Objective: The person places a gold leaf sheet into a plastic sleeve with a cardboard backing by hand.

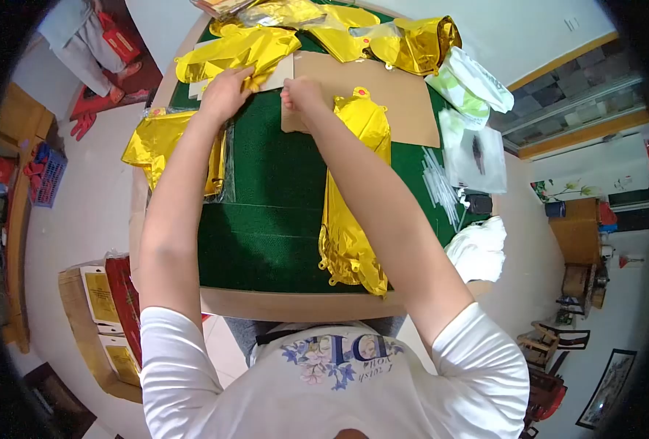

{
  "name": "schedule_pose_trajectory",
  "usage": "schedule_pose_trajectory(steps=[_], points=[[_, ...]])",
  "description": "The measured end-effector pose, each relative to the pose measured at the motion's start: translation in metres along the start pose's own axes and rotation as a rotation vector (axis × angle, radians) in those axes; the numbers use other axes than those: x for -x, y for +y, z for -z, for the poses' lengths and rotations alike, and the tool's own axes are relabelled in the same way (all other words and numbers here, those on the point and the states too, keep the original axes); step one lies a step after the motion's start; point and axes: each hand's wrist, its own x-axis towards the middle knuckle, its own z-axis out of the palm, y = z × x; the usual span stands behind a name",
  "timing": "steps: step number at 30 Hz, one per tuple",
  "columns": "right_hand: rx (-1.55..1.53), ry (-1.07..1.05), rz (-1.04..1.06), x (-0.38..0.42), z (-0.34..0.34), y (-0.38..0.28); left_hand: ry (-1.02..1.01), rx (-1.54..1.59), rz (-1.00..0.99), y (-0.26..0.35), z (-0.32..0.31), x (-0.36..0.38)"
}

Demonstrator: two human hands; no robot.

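My left hand [226, 94] reaches to the far left of the green table top, its fingers closed at the lower edge of a shiny gold foil piece [240, 53]. White card sheets [274, 75] lie under that foil. My right hand [302, 95] is curled over the left part of a brown cardboard sheet [405, 102]; whether anything is inside its fingers is too small to tell. A long flat gold foil balloon [350, 212] lies below the cardboard, partly under my right forearm. Another gold foil packet [165, 146] rests left of my left forearm.
More gold foil [419, 45] lies along the far edge. On the right are plastic bags [476, 154], thin clear sticks [439, 186], a small black object [479, 204] and a white bundle [478, 250]. Another person's legs [90, 62] show at upper left. An open carton [83, 322] stands lower left.
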Motion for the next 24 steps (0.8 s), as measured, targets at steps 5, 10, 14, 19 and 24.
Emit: schedule_pose_trajectory(steps=[5, 10, 14, 19, 24], points=[[-0.036, 0.006, 0.102, 0.027, 0.002, -0.046, 0.066, -0.058, 0.083, -0.019, 0.007, -0.014], [-0.054, 0.058, 0.108, 0.028, 0.033, -0.054, 0.061, -0.043, 0.34, -0.003, 0.022, -0.017], [0.062, 0.146, 0.253, 0.044, 0.097, -0.071, 0.1, -0.056, 0.284, -0.015, 0.013, -0.017], [-0.086, 0.157, 0.431, 0.096, 0.185, -0.071, 0.346, -0.336, 0.098, 0.007, 0.01, 0.0], [-0.37, 0.006, 0.515, 0.172, 0.215, -0.038, 0.241, 0.878, 0.422, 0.098, 0.045, 0.05]])
